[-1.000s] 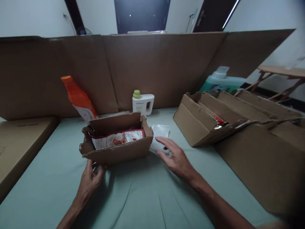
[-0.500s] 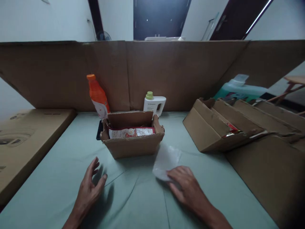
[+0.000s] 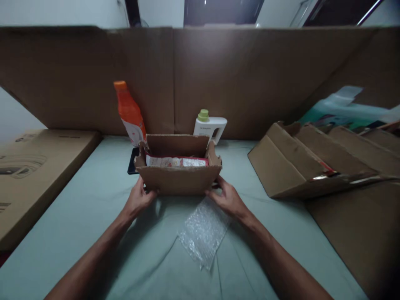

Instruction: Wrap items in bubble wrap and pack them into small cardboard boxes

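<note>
A small open cardboard box (image 3: pixel 179 181) stands before me, gripped at its lower corners by both hands. My left hand (image 3: pixel 139 198) holds the left end, thumb on the front face and fingers round the side. At the right end my right hand (image 3: pixel 225 198) is closed in the same way. Inside the box lies a red and silver printed packet (image 3: pixel 176 161), its lower part hidden by the front wall. A sheet of bubble wrap (image 3: pixel 204 233) lies flat on the green cloth (image 3: pixel 150 258), just below my right hand.
Behind the box stand an orange bottle (image 3: pixel 129 110) and a white jug with a green cap (image 3: pixel 210 125). A dark flat object (image 3: pixel 133 161) lies by its left end. Larger cardboard boxes flank both sides, the left box (image 3: pixel 46 166) flat, the right box (image 3: pixel 281 162) with compartments. A cardboard wall (image 3: pixel 234 79) closes the back.
My right hand has let go of the bubble wrap, which now lies nearer me. Both hands have moved forward and taken hold of the small box. The view has tilted down.
</note>
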Demonstrator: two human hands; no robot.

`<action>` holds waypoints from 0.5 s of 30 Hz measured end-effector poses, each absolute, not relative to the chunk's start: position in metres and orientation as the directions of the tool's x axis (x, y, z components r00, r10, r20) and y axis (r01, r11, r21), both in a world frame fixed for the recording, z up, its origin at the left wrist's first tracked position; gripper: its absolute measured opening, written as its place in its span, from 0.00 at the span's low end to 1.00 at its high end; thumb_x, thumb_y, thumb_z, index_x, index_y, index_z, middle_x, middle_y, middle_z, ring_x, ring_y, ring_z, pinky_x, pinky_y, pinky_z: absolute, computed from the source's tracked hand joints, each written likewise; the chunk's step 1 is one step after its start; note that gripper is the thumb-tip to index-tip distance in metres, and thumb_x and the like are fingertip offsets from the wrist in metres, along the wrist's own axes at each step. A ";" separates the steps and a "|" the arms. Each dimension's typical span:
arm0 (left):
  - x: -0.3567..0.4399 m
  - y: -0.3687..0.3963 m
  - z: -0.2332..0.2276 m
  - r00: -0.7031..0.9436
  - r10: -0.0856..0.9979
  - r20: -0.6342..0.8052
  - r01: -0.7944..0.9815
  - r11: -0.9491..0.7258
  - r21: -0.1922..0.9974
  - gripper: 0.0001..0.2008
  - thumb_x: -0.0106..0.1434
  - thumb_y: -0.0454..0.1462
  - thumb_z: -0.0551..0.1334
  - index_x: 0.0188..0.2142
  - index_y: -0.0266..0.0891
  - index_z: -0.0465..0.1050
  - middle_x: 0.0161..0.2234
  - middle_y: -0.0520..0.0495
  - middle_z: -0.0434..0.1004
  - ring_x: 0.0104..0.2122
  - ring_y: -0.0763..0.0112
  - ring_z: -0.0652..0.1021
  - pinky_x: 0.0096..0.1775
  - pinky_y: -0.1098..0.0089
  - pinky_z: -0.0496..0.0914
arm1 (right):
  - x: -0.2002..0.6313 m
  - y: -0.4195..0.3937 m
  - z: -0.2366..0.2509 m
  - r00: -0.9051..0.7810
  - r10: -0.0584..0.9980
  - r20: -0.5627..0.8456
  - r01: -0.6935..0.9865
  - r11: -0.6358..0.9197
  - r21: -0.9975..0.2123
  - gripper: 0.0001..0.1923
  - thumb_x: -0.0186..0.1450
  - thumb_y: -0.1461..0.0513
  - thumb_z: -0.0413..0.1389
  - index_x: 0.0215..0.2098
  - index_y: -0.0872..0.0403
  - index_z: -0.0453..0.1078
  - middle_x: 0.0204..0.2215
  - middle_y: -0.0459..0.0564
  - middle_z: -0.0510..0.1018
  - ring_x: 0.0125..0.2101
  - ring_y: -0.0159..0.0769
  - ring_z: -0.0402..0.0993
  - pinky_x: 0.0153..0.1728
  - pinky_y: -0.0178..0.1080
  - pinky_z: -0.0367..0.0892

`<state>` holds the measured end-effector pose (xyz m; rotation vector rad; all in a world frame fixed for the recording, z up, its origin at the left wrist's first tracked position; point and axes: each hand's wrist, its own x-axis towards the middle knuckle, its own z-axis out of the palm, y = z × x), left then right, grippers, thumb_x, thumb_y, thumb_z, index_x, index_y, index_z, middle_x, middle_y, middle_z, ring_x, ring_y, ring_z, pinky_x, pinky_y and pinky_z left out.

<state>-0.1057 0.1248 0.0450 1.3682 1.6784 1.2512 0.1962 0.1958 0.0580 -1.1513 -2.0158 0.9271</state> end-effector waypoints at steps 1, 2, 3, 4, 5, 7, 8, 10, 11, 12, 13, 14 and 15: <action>-0.106 0.129 0.046 -0.256 0.963 0.088 0.363 0.011 0.932 0.29 0.53 0.44 0.63 0.53 0.36 0.66 0.48 0.41 0.77 0.49 0.55 0.77 0.49 0.58 0.73 | 0.198 0.197 0.057 -0.423 0.887 0.187 0.427 0.377 -0.822 0.28 0.61 0.57 0.58 0.59 0.54 0.68 0.51 0.56 0.80 0.45 0.46 0.79 0.45 0.47 0.75; -0.106 0.130 0.046 -0.242 0.967 0.085 0.365 0.009 0.931 0.30 0.54 0.44 0.63 0.55 0.37 0.65 0.49 0.41 0.76 0.50 0.55 0.76 0.50 0.57 0.73 | 0.204 0.198 0.056 -0.418 0.886 0.204 0.413 0.385 -0.825 0.28 0.62 0.57 0.58 0.60 0.53 0.67 0.53 0.56 0.79 0.48 0.46 0.78 0.47 0.47 0.75; -0.106 0.127 0.047 -0.239 0.967 0.093 0.377 0.004 0.926 0.31 0.55 0.44 0.63 0.57 0.37 0.64 0.52 0.40 0.75 0.52 0.54 0.75 0.52 0.56 0.72 | 0.212 0.197 0.055 -0.404 0.888 0.220 0.416 0.392 -0.820 0.29 0.62 0.57 0.57 0.61 0.52 0.67 0.56 0.56 0.77 0.51 0.47 0.77 0.48 0.47 0.74; -0.105 0.120 0.047 -0.250 0.962 0.108 0.403 0.002 0.915 0.33 0.55 0.44 0.63 0.60 0.38 0.62 0.54 0.39 0.73 0.54 0.53 0.74 0.54 0.55 0.71 | 0.223 0.195 0.053 -0.381 0.895 0.231 0.444 0.396 -0.804 0.28 0.63 0.56 0.57 0.61 0.51 0.67 0.58 0.56 0.76 0.54 0.47 0.75 0.50 0.48 0.73; -0.104 0.110 0.047 -0.277 0.952 0.131 0.440 0.004 0.898 0.35 0.57 0.44 0.63 0.63 0.39 0.59 0.56 0.38 0.72 0.56 0.52 0.73 0.55 0.53 0.70 | 0.235 0.192 0.050 -0.354 0.906 0.233 0.493 0.392 -0.776 0.27 0.64 0.55 0.56 0.61 0.50 0.68 0.58 0.55 0.75 0.56 0.47 0.73 0.52 0.49 0.72; -0.096 0.083 0.046 -0.311 0.932 0.187 0.524 0.004 0.852 0.36 0.61 0.44 0.62 0.66 0.42 0.56 0.58 0.37 0.71 0.57 0.52 0.73 0.56 0.51 0.69 | 0.256 0.185 0.043 -0.298 0.933 0.202 0.624 0.351 -0.699 0.23 0.64 0.54 0.56 0.56 0.50 0.72 0.58 0.57 0.75 0.58 0.50 0.71 0.56 0.53 0.69; -0.089 0.068 0.044 -0.287 0.934 0.211 0.564 -0.014 0.826 0.33 0.62 0.44 0.62 0.66 0.43 0.57 0.58 0.37 0.71 0.56 0.52 0.74 0.56 0.51 0.70 | 0.263 0.182 0.039 -0.274 0.945 0.176 0.678 0.320 -0.662 0.22 0.63 0.53 0.57 0.53 0.51 0.74 0.57 0.59 0.76 0.58 0.53 0.70 0.57 0.57 0.66; -0.069 0.045 0.037 -0.143 0.962 0.234 0.624 -0.096 0.776 0.26 0.64 0.44 0.61 0.61 0.42 0.66 0.54 0.37 0.74 0.53 0.50 0.75 0.55 0.50 0.71 | 0.268 0.176 0.032 -0.243 0.960 0.138 0.738 0.275 -0.617 0.20 0.60 0.52 0.60 0.46 0.54 0.76 0.56 0.64 0.76 0.58 0.61 0.69 0.58 0.64 0.61; -0.057 0.038 0.034 -0.061 0.970 0.234 0.644 -0.141 0.752 0.24 0.63 0.44 0.61 0.58 0.41 0.70 0.53 0.36 0.75 0.52 0.49 0.75 0.54 0.49 0.71 | 0.266 0.173 0.031 -0.240 0.962 0.131 0.744 0.269 -0.611 0.17 0.59 0.52 0.60 0.42 0.54 0.76 0.55 0.65 0.76 0.58 0.63 0.69 0.58 0.67 0.60; -0.045 0.035 0.031 0.007 0.974 0.225 0.658 -0.174 0.733 0.23 0.62 0.44 0.61 0.56 0.40 0.71 0.52 0.35 0.75 0.52 0.48 0.75 0.54 0.47 0.70 | 0.262 0.170 0.031 -0.247 0.960 0.134 0.738 0.276 -0.616 0.14 0.59 0.53 0.59 0.38 0.54 0.76 0.55 0.65 0.76 0.57 0.63 0.69 0.57 0.67 0.60; -0.034 0.035 0.029 0.050 0.977 0.208 0.664 -0.188 0.723 0.25 0.61 0.44 0.62 0.56 0.38 0.71 0.52 0.34 0.75 0.52 0.47 0.75 0.54 0.46 0.70 | 0.256 0.166 0.033 -0.263 0.955 0.139 0.722 0.291 -0.628 0.12 0.60 0.54 0.58 0.35 0.53 0.75 0.54 0.64 0.77 0.56 0.61 0.71 0.56 0.65 0.62; -0.025 0.038 0.027 0.070 0.980 0.188 0.662 -0.187 0.726 0.27 0.60 0.44 0.62 0.58 0.37 0.70 0.52 0.33 0.75 0.52 0.47 0.74 0.54 0.46 0.69 | 0.251 0.161 0.038 -0.282 0.948 0.144 0.703 0.307 -0.642 0.10 0.62 0.54 0.56 0.33 0.53 0.73 0.52 0.62 0.79 0.54 0.57 0.73 0.55 0.60 0.65; -0.017 0.043 0.027 0.078 0.982 0.169 0.650 -0.179 0.739 0.31 0.60 0.43 0.62 0.61 0.36 0.67 0.53 0.33 0.74 0.52 0.47 0.74 0.54 0.46 0.69 | 0.246 0.154 0.044 -0.305 0.941 0.147 0.681 0.324 -0.657 0.10 0.63 0.55 0.55 0.32 0.52 0.72 0.49 0.59 0.80 0.51 0.52 0.76 0.53 0.55 0.69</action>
